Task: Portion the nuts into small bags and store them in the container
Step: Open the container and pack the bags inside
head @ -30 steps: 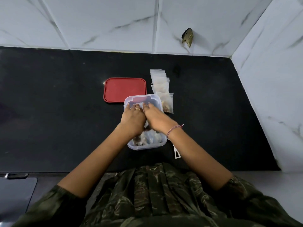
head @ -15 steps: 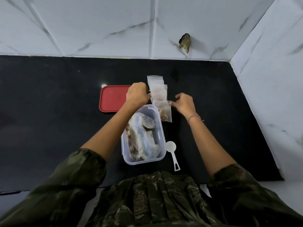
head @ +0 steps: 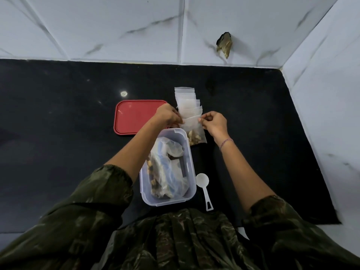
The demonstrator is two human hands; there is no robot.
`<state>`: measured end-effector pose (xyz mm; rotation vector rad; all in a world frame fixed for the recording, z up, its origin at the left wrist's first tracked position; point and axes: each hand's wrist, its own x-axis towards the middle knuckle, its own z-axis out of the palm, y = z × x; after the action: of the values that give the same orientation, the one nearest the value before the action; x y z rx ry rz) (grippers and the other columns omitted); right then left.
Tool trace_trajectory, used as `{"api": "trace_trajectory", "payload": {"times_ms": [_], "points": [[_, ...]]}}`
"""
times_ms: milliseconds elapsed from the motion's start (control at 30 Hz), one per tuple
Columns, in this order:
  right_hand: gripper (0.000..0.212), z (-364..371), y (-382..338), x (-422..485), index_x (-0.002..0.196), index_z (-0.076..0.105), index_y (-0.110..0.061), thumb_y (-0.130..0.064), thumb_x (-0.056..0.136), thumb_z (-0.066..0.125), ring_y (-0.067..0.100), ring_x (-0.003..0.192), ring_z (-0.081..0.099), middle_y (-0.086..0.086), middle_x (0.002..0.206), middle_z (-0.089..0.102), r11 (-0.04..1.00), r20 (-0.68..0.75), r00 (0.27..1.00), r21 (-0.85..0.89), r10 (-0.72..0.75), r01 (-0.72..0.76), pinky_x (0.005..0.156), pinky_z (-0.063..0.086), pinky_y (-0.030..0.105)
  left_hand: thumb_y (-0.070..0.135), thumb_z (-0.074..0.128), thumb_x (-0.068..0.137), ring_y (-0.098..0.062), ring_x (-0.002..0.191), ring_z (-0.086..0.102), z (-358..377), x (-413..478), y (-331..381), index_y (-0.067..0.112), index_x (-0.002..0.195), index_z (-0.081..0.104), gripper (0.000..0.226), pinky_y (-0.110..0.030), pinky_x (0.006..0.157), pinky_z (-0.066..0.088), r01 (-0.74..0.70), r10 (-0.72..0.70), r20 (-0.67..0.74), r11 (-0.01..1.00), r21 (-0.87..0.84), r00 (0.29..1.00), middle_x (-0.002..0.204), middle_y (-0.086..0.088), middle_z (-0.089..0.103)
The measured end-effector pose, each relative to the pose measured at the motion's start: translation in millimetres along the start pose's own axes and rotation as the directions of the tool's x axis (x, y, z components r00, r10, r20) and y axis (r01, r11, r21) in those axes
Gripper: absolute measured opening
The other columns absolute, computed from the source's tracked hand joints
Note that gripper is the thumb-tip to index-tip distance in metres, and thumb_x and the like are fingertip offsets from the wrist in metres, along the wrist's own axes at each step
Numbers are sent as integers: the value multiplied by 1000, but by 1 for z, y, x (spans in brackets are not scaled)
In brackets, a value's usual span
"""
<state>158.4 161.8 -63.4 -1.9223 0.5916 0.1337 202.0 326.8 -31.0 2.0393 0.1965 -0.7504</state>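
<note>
A small clear bag with nuts [head: 195, 134] in its bottom lies just beyond the right far corner of the clear plastic container [head: 191, 168]. My left hand [head: 168, 116] pinches the bag's top left corner and my right hand [head: 213, 122] pinches its top right corner. Behind it a row of empty small bags [head: 186, 100] overlaps on the black counter. The container holds a larger crumpled bag with nuts [head: 163, 178] and other bags.
A red lid [head: 134, 115] lies flat left of the bags, partly under my left hand. A white plastic scoop [head: 204, 189] rests right of the container. White marbled walls close the counter at the back and the right.
Both hands left the container's inside and moved forward to the small nut bag. They now pinch its top corners; half a second ago the left hand was still over the lid.
</note>
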Motion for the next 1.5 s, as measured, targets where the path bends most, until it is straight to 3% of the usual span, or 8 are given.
{"api": "trace_trajectory", "payload": {"times_ms": [233, 467, 633, 867, 1067, 1233, 1367, 1500], "points": [[7, 5, 1, 1, 92, 59, -14, -9, 88, 62, 10, 80, 57, 3, 96, 61, 998, -53, 998, 31, -45, 47, 72, 51, 23, -7, 77, 73, -15, 56, 58, 5, 6, 3, 6, 69, 56, 25, -17, 47, 52, -5, 5, 0, 1000, 6, 1000, 68, -7, 58], [7, -1, -4, -5, 92, 54, -19, -15, 91, 59, 17, 95, 61, 4, 100, 63, 991, -77, 994, 102, -76, 83, 87, 54, 37, -7, 70, 81, -14, 55, 63, 6, 5, 5, 7, 77, 56, 20, -23, 53, 54, -141, 144, -38, 987, 77, 989, 68, -5, 64], [8, -11, -22, -20, 97, 55, -18, -18, 91, 60, 7, 93, 59, -8, 94, 61, 960, -158, 976, 216, -148, 180, 86, 50, 25, -3, 73, 78, -18, 61, 64, -4, -7, 12, 14, 72, 61, 22, -36, 76, 55, -296, 295, -161, 955, 21, 942, 61, 1, 65], [30, -14, -51, -46, 118, 52, -17, -20, 90, 62, 10, 99, 62, 1, 110, 62, 888, -34, 980, 419, -194, 191, 73, 54, 19, 12, 73, 84, -13, 65, 65, -20, -46, 17, 8, 79, 67, 9, -26, 71, 59, -387, 342, -257, 910, -149, 904, 76, -5, 68], [11, -10, -60, -75, 97, 67, -15, -16, 86, 67, 10, 90, 68, 1, 96, 70, 919, 185, 938, 324, -294, 224, 75, 57, 25, 22, 69, 87, -3, 54, 63, -44, -84, -2, 16, 69, 66, 19, -17, 58, 54, -393, 343, -301, 911, -124, 890, 65, 0, 65], [16, 7, -60, -92, 79, 69, -12, -26, 85, 68, 11, 76, 67, 1, 80, 70, 946, 209, 930, 187, -303, 266, 60, 52, 19, 18, 67, 89, -7, 49, 66, -54, -116, -26, -6, 87, 67, 24, -19, 52, 56, -305, 253, -266, 936, -176, 930, 70, -11, 67], [30, 27, -52, -106, 79, 69, -6, -35, 87, 64, 24, 74, 68, 11, 76, 70, 927, 270, 906, -98, -326, 363, 67, 57, 37, 11, 71, 85, -11, 49, 67, -59, -126, -52, 4, 85, 62, 11, -18, 44, 52, -217, 166, -257, 959, -184, 952, 63, -8, 68], [35, 41, -47, -111, 68, 60, -8, -37, 88, 63, 15, 55, 53, 4, 59, 57, 834, 316, 895, -358, -315, 420, 55, 44, 27, 12, 72, 85, -6, 48, 65, -57, -127, -70, 5, 82, 66, 9, -18, 47, 54, -178, 166, -302, 984, -12, 939, 56, -4, 68]]}}
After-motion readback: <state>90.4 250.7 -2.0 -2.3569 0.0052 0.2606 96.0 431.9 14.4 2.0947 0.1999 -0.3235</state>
